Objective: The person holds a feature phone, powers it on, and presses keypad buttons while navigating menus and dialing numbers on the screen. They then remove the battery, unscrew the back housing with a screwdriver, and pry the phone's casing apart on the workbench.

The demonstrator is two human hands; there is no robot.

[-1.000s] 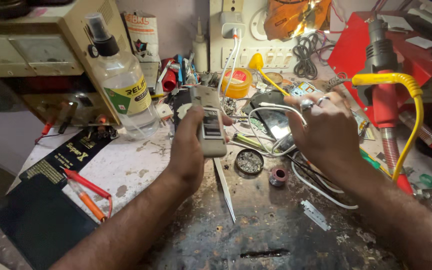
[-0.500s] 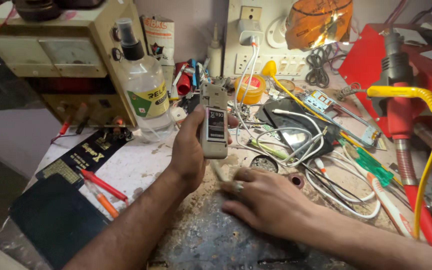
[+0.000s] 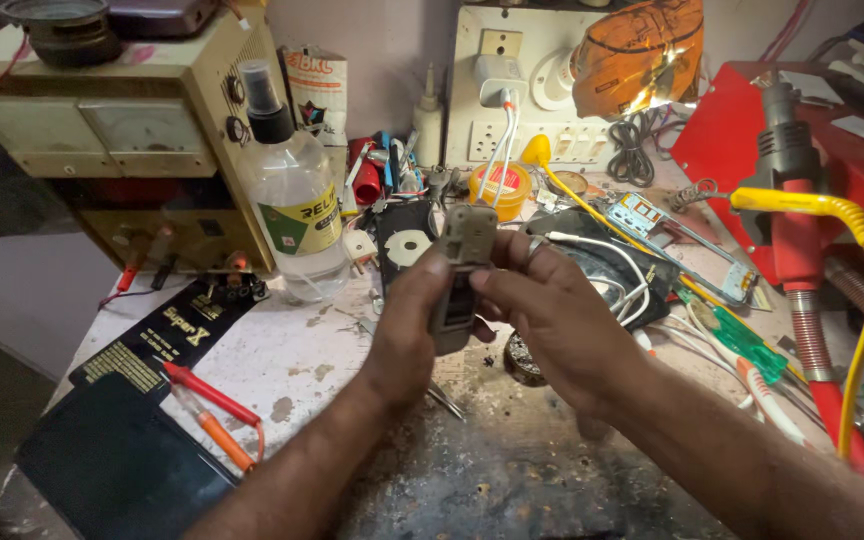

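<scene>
both hands, left hand (image 3: 402, 335) & right hand (image 3: 552, 320), fingers closed round grey phone (image 3: 460, 275) over scuffed, cluttered workbench (image 3: 512, 470).

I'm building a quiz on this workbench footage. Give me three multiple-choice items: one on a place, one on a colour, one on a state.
1. Where does the clear spray bottle stand?
A. by the beige meter box
B. on the red case
C. on the black mat

2. What colour is the cable arching at the right?
A. blue
B. yellow
C. white

3. How is the grey handset held?
A. lying on the bench
B. in the left hand only
C. in both hands

Answers:
1 A, it stands against the beige meter box.
2 B, it is plainly yellow.
3 C, the left hand and right hand both grip it above the bench.
</scene>
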